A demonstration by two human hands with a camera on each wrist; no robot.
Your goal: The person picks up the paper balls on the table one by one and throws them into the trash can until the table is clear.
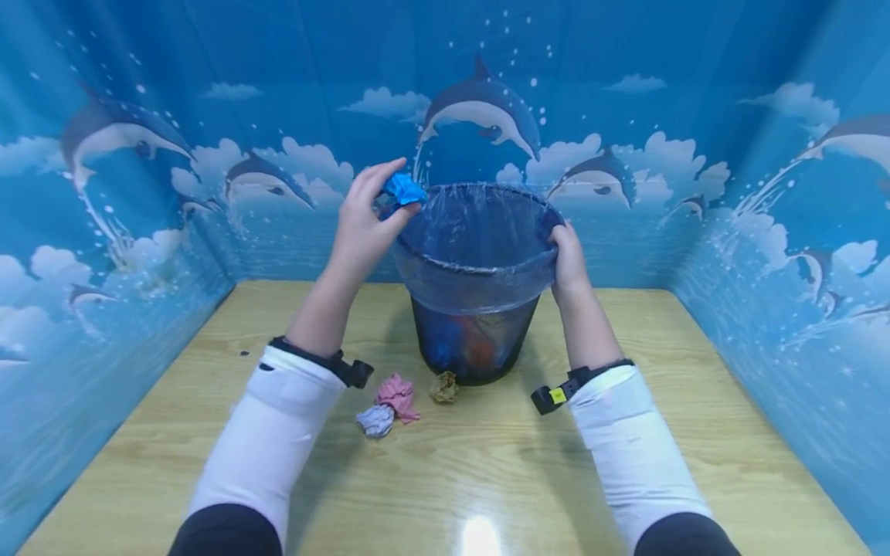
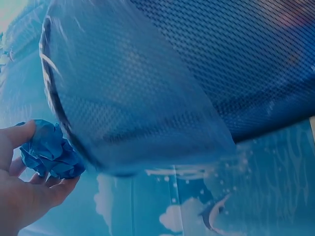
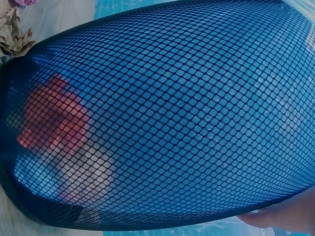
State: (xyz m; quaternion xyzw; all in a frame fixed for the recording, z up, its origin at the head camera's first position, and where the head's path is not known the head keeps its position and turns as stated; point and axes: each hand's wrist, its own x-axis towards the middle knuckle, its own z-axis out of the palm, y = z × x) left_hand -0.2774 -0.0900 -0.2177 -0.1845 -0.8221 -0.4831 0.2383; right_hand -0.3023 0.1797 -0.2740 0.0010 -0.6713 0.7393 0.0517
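Observation:
A crumpled blue paper ball [image 1: 405,189] is pinched between the thumb and fingers of my left hand [image 1: 368,212], up beside the left rim of a black mesh wastebasket [image 1: 480,371]. In the left wrist view the blue ball [image 2: 49,150] is right at the lined rim. My right hand [image 1: 568,255] grips the basket's right rim over a clear plastic liner [image 1: 480,289] that folds down outside. Through the mesh in the right wrist view show a red crumpled ball [image 3: 54,115] and a pale one [image 3: 88,172] at the bottom. The basket stands slightly tilted.
On the wooden table [image 1: 487,455], in front of the basket, lie a pink paper ball [image 1: 398,395], a white one [image 1: 376,421] and a tan one [image 1: 444,388]. A blue dolphin-print curtain [image 1: 278,100] encloses the back and both sides.

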